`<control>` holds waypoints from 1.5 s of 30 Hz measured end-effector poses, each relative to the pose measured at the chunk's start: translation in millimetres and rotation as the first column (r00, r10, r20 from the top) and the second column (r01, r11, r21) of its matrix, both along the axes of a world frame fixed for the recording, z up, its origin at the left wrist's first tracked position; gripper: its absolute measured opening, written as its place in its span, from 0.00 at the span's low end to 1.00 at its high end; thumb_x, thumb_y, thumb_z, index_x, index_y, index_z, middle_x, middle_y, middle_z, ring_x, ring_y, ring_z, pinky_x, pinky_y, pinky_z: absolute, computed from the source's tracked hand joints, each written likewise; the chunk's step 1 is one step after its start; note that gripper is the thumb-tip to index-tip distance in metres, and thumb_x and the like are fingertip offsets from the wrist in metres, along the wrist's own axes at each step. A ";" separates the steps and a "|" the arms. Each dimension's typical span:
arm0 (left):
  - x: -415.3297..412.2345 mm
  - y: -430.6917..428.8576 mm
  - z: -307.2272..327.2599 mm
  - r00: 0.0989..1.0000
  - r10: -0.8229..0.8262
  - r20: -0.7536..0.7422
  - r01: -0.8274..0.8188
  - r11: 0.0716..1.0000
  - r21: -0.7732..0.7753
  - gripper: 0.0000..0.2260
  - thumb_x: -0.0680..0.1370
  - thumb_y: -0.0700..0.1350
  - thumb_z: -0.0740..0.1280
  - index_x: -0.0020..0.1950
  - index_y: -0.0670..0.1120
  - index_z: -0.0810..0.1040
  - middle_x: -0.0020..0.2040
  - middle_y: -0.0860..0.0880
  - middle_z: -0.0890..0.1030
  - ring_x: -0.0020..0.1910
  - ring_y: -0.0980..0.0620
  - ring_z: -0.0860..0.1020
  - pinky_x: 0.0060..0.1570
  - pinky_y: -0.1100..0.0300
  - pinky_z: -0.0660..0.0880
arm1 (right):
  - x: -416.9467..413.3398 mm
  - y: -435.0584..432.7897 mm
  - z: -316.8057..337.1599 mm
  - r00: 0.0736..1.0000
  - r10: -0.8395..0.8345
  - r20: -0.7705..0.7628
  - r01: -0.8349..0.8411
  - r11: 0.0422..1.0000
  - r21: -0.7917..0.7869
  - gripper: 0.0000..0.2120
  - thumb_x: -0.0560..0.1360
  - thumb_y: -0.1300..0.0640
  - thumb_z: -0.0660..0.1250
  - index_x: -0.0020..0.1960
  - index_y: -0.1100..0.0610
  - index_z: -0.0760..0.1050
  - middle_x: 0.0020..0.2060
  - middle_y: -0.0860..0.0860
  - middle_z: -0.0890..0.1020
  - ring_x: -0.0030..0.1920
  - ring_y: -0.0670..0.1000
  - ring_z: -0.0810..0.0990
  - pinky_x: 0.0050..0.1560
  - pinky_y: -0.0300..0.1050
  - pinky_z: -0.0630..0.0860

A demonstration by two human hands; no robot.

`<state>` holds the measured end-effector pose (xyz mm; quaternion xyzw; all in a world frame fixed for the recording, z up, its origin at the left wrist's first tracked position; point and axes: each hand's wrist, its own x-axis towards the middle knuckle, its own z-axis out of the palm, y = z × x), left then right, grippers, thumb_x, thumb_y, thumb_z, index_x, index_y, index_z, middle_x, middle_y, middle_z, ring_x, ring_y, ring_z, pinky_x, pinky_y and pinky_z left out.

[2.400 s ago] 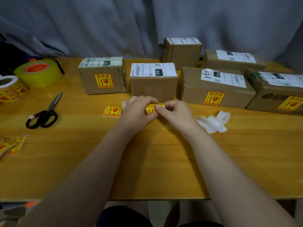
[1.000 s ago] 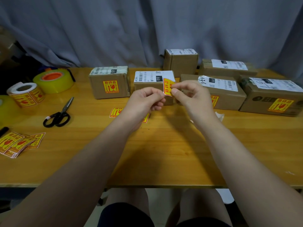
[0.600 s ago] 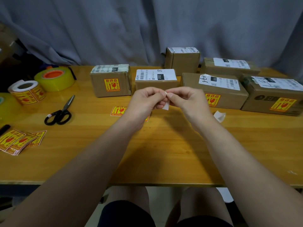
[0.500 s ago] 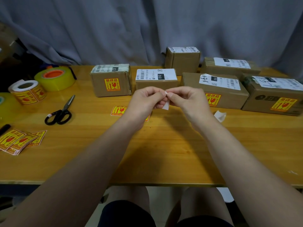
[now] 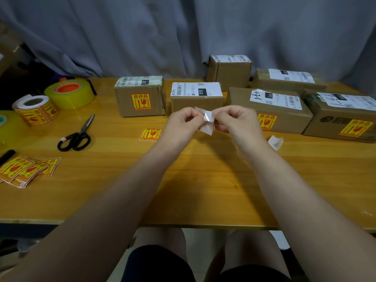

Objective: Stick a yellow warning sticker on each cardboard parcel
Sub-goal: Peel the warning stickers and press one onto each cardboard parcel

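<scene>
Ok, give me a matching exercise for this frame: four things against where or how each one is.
Things:
1. scissors
2. sticker roll
3. held sticker
4. 010 parcel

Place or state:
A. pinched between left hand and right hand, white side showing
B. front face bare
C. far left, beside the yellow tape
D. lying closed on the table, handles toward the person

Pairs: 1-D, 2-C, 3-A, 4-B
</scene>
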<state>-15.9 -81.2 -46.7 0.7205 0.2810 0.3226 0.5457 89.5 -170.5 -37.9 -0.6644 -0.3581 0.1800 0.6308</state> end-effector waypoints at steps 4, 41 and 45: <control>-3.0 3.8 -4.2 0.998 0.044 -0.043 -0.047 0.996 -0.071 0.07 0.76 0.41 0.63 0.40 0.46 0.78 0.40 0.47 0.79 0.42 0.51 0.76 0.43 0.57 0.74 | 4.1 0.2 -2.2 0.990 -0.085 -0.113 0.084 0.996 -0.018 0.06 0.74 0.60 0.68 0.40 0.54 0.82 0.44 0.52 0.84 0.49 0.53 0.82 0.47 0.45 0.80; 49.9 -35.5 5.1 0.939 0.329 -0.097 -0.006 0.298 0.954 0.16 0.68 0.54 0.71 0.47 0.45 0.74 0.48 0.46 0.74 0.48 0.44 0.72 0.48 0.52 0.64 | 18.5 -21.0 10.1 0.880 -0.441 -0.174 0.459 0.885 0.080 0.07 0.69 0.63 0.65 0.32 0.64 0.72 0.24 0.49 0.68 0.24 0.42 0.64 0.26 0.31 0.64; 45.7 -31.3 4.7 0.882 0.465 -0.076 -0.050 0.252 0.967 0.10 0.68 0.49 0.67 0.45 0.45 0.75 0.45 0.46 0.76 0.46 0.44 0.74 0.44 0.50 0.66 | 2.6 -8.5 7.7 0.869 -0.463 -0.175 0.480 0.875 0.066 0.09 0.68 0.61 0.65 0.32 0.66 0.73 0.23 0.49 0.68 0.27 0.46 0.64 0.32 0.42 0.65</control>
